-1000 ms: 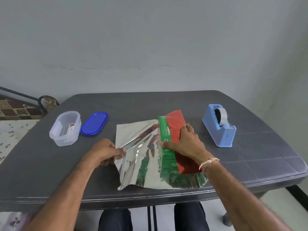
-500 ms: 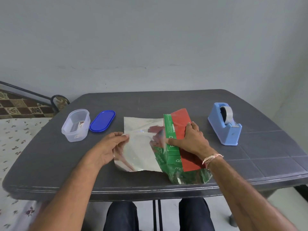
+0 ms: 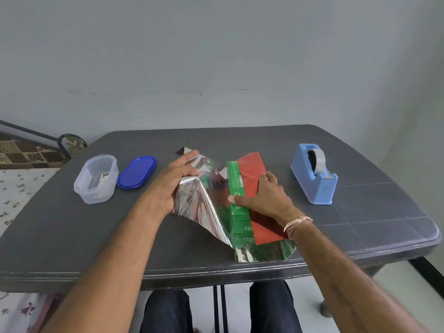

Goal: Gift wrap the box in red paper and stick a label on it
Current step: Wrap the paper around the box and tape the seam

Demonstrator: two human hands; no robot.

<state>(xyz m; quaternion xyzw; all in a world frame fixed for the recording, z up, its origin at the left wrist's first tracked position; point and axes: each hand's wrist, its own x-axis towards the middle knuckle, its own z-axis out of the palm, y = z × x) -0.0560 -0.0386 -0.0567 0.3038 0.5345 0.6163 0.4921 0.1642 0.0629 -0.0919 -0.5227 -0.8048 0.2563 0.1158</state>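
While your right hand [image 3: 266, 198] lies flat on top of the green box [image 3: 236, 186], fingers straight and pressing a red flap [image 3: 252, 169] of the wrapping paper [image 3: 204, 210] onto the box's upper face, the thumb reaches along the green side panel; this hand presses and grasps nothing. The box sits on the sheet near the middle of the dark grey table [image 3: 240, 140], towards the front edge, its long axis running away from you. Your left hand [image 3: 171, 186] grips the sheet's left edge, fingers curled round it, and holds that side raised off the table, so the silver underside forms a creased ridge just left of the box. A crumpled silver margin sticks out past the box's near end, close to the table's front edge. A thread wristband [image 3: 298, 222] is on your right wrist. On the right, well apart from the box, stands a blue tape dispenser [image 3: 314, 186] carrying a grey tape roll [image 3: 318, 157]. On the left stands a clear plastic container [image 3: 96, 181], open, its blue lid [image 3: 137, 171] lying flat just beside it. A small printed slip [image 3: 103, 180] shows at the container's base; you cannot tell whether it lies inside or is stuck on.
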